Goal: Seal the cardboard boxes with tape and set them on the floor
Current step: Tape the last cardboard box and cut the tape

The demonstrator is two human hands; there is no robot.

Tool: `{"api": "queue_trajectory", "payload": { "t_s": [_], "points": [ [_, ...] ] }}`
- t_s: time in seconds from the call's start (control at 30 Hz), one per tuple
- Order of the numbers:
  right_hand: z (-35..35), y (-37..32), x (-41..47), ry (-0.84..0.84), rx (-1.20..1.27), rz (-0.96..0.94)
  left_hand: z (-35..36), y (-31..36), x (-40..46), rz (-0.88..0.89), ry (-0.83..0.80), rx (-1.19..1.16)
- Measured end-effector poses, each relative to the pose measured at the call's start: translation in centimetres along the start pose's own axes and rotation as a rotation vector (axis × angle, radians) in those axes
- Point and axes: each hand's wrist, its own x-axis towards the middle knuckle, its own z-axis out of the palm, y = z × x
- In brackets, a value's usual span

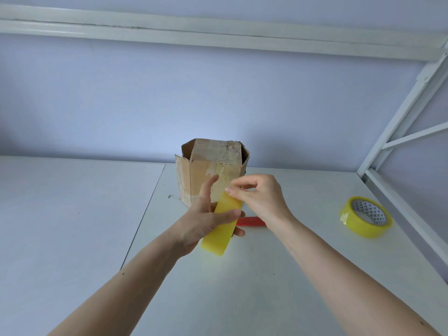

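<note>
Tape roll [221, 225] sat edge-on in the left hand [206, 224], fingers and thumb wrapped round it, while the right hand [258, 197] pinched at its top rim — probably hunting the loose end. Cardboard box [211, 169] stood just behind, flaps up, on the white counter [278, 275]; a spare roll [366, 217] lay well to the right by a white frame [397, 132] — pale wall [218, 93] beyond.

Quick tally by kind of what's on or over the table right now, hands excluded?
Yellow tape rolls: 2, one held in the left hand at, one lying on the white table at
Brown cardboard boxes: 1
Red toothed plastic strips: 1
Total: 4
</note>
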Motion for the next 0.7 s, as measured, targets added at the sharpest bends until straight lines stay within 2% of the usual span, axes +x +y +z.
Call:
{"api": "queue_trajectory", "payload": {
  "t_s": [0.1,0.2,0.23,0.27,0.4,0.47,0.57,0.7],
  "points": [
    [-0.7,0.3,0.5,0.009,0.005,0.163,0.7,-0.3,0.0,0.014,0.022,0.008],
    [-1.7,-0.2,0.2,-0.226,0.031,0.44,1.2,-0.8,0.4,0.038,0.025,0.007],
    [-1.9,-0.2,0.1,-0.289,0.045,0.474,1.4,-0.9,0.5,0.04,0.012,0.0],
    [-2.2,-0.4,-0.1,-0.305,0.075,0.469,1.6,-1.1,0.6,0.043,-0.006,-0.006],
    [-3.6,-0.7,0.0,-0.187,0.132,0.426,2.3,-1.1,1.1,0.056,-0.091,0.003],
    [-4.6,-0.7,0.5,-0.135,0.097,0.418,2.2,-0.6,1.1,0.052,-0.057,0.088],
    [-5.8,-0.3,1.2,-0.026,-0.143,0.352,1.1,0.0,1.2,0.042,0.091,0.189],
    [-4.9,0.8,1.1,0.022,-0.874,0.268,-0.1,0.8,1.7,0.104,0.285,0.168]
  ]
}}
